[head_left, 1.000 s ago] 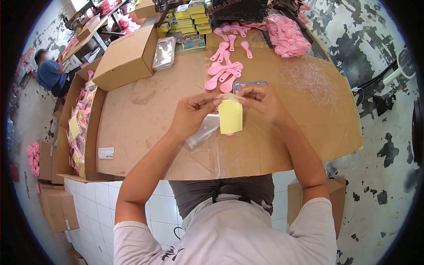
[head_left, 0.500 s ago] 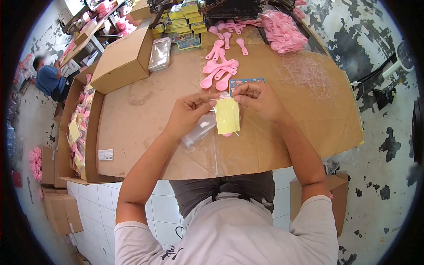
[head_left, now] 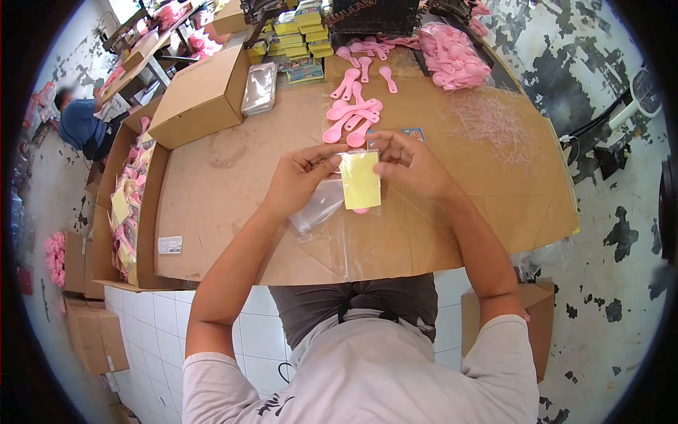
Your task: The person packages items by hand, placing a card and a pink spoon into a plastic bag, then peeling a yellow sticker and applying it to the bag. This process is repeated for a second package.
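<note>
A small clear plastic packet with a yellow card (head_left: 361,180) inside is held up over the cardboard-covered table. A bit of a pink spoon (head_left: 361,210) shows below the card. My left hand (head_left: 302,178) is closed on the packet's upper left edge, thumb against it. At the upper right edge, my right hand (head_left: 409,164) pinches with bent fingers, its thumb beside the card. Several clear plastic bags (head_left: 316,208) lie under my left hand. Beyond my hands is a loose group of pink measuring spoons (head_left: 351,120). A blue printed card (head_left: 417,133) is mostly hidden behind my right hand.
To the left, a long carton (head_left: 157,205) holds packed pink spoons beside a closed cardboard box (head_left: 201,92). A stack of clear bags (head_left: 259,88), piles of yellow cards (head_left: 308,28) and a bag of spoons (head_left: 452,56) sit at the back. Another person (head_left: 81,124) sits far left.
The packet has shifted slightly left and up, and its yellow card lies flatter towards me. My right fingers have moved a little along its top right edge.
</note>
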A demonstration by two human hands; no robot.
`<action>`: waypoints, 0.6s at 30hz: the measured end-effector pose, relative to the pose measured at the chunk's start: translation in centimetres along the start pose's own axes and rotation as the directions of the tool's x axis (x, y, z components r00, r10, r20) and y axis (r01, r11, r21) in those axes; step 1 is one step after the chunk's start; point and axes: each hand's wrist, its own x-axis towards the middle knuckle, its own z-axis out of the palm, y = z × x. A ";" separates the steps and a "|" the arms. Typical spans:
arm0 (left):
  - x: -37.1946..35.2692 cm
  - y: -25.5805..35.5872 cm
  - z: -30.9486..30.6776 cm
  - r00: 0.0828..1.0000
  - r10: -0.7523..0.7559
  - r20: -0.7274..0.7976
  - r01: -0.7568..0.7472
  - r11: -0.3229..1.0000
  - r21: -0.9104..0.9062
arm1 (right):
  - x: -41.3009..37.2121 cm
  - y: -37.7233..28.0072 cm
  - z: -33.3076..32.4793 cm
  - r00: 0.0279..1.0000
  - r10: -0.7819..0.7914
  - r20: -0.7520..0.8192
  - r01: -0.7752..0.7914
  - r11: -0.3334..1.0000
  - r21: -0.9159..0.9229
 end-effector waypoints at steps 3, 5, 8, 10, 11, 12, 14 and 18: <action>0.0 0.0 -0.3 1.000 -0.001 -0.003 0.001 0.999 0.052 | -0.1 1.0 0.1 0.998 0.036 0.053 -0.033 0.998 -0.059; 0.1 0.1 -0.6 1.000 0.003 0.017 -0.005 0.996 0.094 | 0.3 2.2 -0.3 0.998 0.012 0.068 -0.011 1.000 -0.016; -0.3 1.2 0.3 0.998 0.068 -0.014 -0.068 0.998 0.019 | 0.2 1.3 0.0 0.997 0.035 0.074 -0.041 0.995 0.087; -0.7 1.0 0.2 0.995 0.090 0.047 -0.092 0.994 0.055 | 0.1 1.0 0.0 0.998 0.017 0.067 -0.024 0.994 0.106; -0.9 0.9 0.1 0.992 0.100 0.078 -0.106 0.992 0.074 | 0.1 1.3 -0.1 0.998 -0.017 0.061 0.012 0.996 0.085; -1.3 1.2 -0.2 0.995 0.036 0.088 -0.046 0.993 0.110 | 0.2 1.6 -0.2 0.997 -0.051 0.055 0.048 0.997 0.064; -2.5 2.2 -1.2 0.991 -0.094 0.098 0.075 0.981 0.180 | 0.3 1.8 -1.5 0.998 -0.049 -0.041 0.042 0.985 -0.165; -6.2 3.3 -6.5 0.986 -0.032 -0.166 0.071 0.969 0.236 | 0.0 2.4 -5.0 0.956 -0.232 -0.178 -0.045 0.486 -0.873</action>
